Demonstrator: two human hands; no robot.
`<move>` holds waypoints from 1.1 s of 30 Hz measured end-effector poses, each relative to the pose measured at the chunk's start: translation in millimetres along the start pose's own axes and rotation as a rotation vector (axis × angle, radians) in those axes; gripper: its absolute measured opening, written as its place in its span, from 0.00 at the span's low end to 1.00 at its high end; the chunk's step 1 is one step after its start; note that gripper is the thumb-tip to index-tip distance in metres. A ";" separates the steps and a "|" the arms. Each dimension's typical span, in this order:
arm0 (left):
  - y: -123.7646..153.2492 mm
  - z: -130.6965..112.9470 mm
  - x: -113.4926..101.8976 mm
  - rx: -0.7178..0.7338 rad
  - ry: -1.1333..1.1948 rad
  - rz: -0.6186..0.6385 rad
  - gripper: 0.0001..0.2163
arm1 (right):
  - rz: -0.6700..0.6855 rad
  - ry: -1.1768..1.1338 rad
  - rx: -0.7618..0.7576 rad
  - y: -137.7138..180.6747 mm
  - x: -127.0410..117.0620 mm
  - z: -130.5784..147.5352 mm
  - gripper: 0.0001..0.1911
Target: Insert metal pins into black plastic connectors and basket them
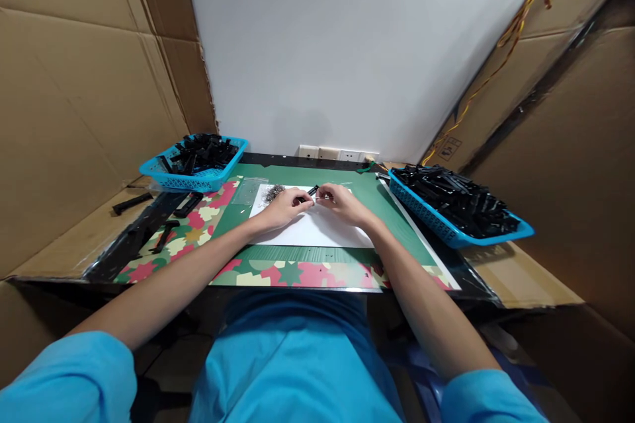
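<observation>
While my left hand (284, 209) curls its fingers and thumb around a small black part (313, 190) over the white sheet (317, 231), my right hand (343, 203) sits bent just beside it, its fingertips drawn together; I cannot tell whether they grip anything. Tiny dark pieces (274, 193) lie heaped just beyond my left hand.

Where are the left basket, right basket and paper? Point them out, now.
Left basket (191, 181): head view, on its front wall.
Right basket (436, 224): head view, on its near side wall.
Paper (320, 232): head view, on its bare near part.
</observation>
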State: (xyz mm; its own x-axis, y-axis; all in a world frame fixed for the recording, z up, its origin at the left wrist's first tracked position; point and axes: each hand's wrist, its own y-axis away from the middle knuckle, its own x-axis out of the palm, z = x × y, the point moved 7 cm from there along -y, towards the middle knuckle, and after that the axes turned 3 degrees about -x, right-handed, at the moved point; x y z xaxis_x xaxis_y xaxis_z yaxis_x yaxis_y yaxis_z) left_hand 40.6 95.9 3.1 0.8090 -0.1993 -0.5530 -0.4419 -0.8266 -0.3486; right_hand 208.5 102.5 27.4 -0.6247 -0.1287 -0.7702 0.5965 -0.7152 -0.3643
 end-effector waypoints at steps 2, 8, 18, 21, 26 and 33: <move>0.1 -0.5 1.0 -0.016 0.010 0.006 0.13 | -0.006 -0.021 -0.009 -0.1 0.8 4.0 0.08; 1.3 -8.3 -2.0 -0.031 0.084 -0.021 0.13 | -0.066 -0.059 -0.023 1.1 -2.4 12.1 0.10; 3.8 -16.6 -7.1 -0.042 0.139 -0.049 0.16 | -0.138 -0.048 -0.047 1.2 -7.9 18.8 0.10; 2.5 -8.1 -3.1 -0.119 0.260 -0.015 0.18 | -0.209 -0.028 -0.069 2.3 -14.0 21.4 0.10; 2.5 -1.2 -0.4 -0.167 0.345 0.000 0.17 | -0.261 0.010 -0.099 4.2 -17.4 24.6 0.10; 3.9 1.0 -0.2 -0.213 0.391 0.008 0.15 | -0.262 0.018 -0.119 4.8 -14.1 26.9 0.09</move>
State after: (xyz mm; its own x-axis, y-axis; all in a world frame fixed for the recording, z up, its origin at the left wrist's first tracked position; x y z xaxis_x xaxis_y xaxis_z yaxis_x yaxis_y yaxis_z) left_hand 38.3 93.3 1.0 0.9099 -0.3563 -0.2127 -0.3919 -0.9062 -0.1587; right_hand 206.5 82.4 50.7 -0.7568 0.0630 -0.6506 0.4713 -0.6370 -0.6100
